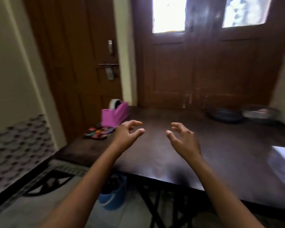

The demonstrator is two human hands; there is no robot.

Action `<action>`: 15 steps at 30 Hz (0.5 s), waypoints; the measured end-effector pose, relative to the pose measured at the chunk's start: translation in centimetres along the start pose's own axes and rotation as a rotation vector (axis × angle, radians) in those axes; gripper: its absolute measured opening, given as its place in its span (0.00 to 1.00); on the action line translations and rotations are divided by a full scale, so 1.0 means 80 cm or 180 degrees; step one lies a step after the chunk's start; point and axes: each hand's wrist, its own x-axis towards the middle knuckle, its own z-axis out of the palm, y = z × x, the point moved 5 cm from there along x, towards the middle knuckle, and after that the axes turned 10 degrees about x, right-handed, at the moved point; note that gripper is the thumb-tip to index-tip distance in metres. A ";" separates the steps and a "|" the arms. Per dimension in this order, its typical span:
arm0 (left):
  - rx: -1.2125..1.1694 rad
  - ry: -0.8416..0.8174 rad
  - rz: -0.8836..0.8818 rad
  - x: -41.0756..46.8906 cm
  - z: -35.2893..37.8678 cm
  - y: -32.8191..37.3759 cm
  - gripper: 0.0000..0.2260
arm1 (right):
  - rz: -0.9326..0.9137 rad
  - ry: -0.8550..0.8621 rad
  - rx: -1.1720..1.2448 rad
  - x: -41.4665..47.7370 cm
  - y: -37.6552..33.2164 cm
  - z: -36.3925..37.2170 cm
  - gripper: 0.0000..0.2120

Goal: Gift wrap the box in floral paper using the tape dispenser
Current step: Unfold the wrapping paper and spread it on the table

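- Hands reach out over a dark bench (155,155), both bare-armed and held above the wood, touching nothing.
- Left hand (127,134) is open, fingers spread and curled, thumb tip pointing right; it grips nothing.
- Right hand (182,138) is open too, fingers loosely curled, thumb tip pointing left toward the other hand; it is empty.
- A bare gap of bench top shows between the two thumbs.
- Tape dispenser (114,115), pink with a roll of tape (114,103) on top, stands at the far left of the bench, just beyond and left of the left hand, apart from it.
- Floral paper (98,132), dark with bright blotches, lies flat at the far left corner, in front of the dispenser and touching or partly under it; the blur hides which.
- No box can be told in this view.
- White sheet (283,165) lies at the right edge of the bench, partly cut off by the frame, well apart from the right hand.
- Two shallow dishes sit at the far right of the bench: a dark dish (224,115) and a paler dish (259,112) beside it; their contents are too blurred to tell.
- Brown doors (204,71) stand behind the bench.
- Blue bucket (113,195) stands on the floor under the near left edge of the bench.
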 end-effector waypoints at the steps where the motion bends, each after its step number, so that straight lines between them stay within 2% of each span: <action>1: 0.0085 0.0092 -0.0100 0.001 -0.016 -0.021 0.11 | -0.0041 -0.0096 0.0073 0.006 -0.010 0.024 0.17; 7: 0.0597 0.0578 -0.0925 0.030 -0.094 -0.153 0.07 | -0.0057 -0.0682 0.0288 0.058 -0.059 0.166 0.19; 9: 0.0739 0.0467 -0.1220 0.049 -0.100 -0.188 0.08 | -0.0036 -0.0808 0.0304 0.079 -0.066 0.202 0.21; 15: 0.1366 -0.0158 -0.1706 0.107 -0.078 -0.234 0.21 | 0.0160 -0.0989 0.0134 0.139 -0.056 0.272 0.27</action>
